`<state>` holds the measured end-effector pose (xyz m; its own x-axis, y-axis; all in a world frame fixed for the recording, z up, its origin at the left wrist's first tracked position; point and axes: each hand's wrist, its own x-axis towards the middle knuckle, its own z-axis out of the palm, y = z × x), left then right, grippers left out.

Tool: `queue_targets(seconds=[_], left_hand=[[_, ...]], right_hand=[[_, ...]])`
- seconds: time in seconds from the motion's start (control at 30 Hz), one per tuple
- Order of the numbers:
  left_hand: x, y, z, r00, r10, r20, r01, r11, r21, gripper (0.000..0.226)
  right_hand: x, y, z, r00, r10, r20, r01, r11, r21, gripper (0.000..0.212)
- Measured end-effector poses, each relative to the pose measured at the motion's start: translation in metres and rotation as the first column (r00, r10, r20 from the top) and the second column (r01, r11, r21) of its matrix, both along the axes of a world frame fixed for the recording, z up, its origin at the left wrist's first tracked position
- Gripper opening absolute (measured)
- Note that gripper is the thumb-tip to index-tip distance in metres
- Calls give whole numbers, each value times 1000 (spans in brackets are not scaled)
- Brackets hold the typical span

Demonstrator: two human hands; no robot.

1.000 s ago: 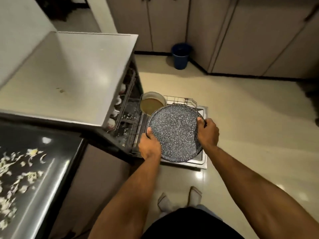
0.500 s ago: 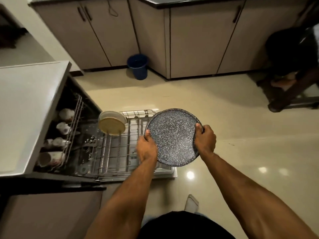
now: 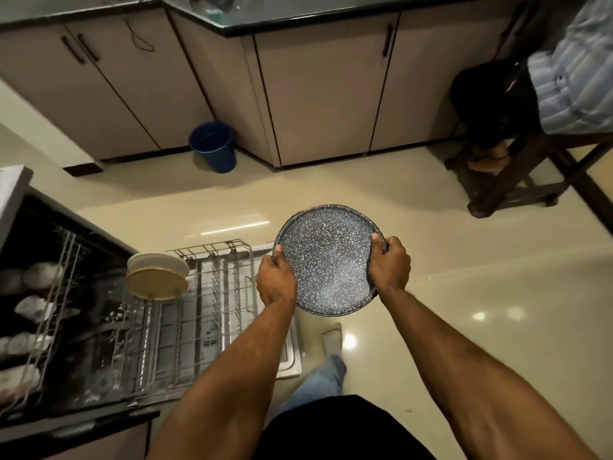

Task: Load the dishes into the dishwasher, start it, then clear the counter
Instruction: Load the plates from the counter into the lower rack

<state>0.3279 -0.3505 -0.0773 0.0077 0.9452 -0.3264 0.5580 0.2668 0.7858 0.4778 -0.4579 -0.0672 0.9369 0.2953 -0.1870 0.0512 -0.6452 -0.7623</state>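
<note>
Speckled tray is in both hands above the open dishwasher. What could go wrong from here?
1. The tray is wide, and two plates already stand at the far end of the lower rack. It may knock them or not seat between the tines.
2. The left hand and right hand grip only its rim, so it might slip.
3. The open door lies beside the person's foot, a likely trip point.

left hand (image 3: 276, 281), right hand (image 3: 389, 265), both gripping, arms extended
</note>
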Motion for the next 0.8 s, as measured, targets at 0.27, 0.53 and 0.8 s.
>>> queue_targets(seconds=[0.27, 0.53, 0.8], left_hand=[[96, 64, 6, 1000, -16, -3, 16, 1000, 15, 47], [176, 142, 10, 1000, 13, -14, -13, 999, 44, 50], [248, 220, 6, 985, 170, -20, -168, 983, 70, 47]], right_hand=[[95, 65, 7, 999, -16, 39, 17, 999, -41, 36], [179, 145, 15, 998, 25, 51, -24, 999, -34, 37], [266, 249, 1, 987, 162, 24, -161, 987, -29, 38]])
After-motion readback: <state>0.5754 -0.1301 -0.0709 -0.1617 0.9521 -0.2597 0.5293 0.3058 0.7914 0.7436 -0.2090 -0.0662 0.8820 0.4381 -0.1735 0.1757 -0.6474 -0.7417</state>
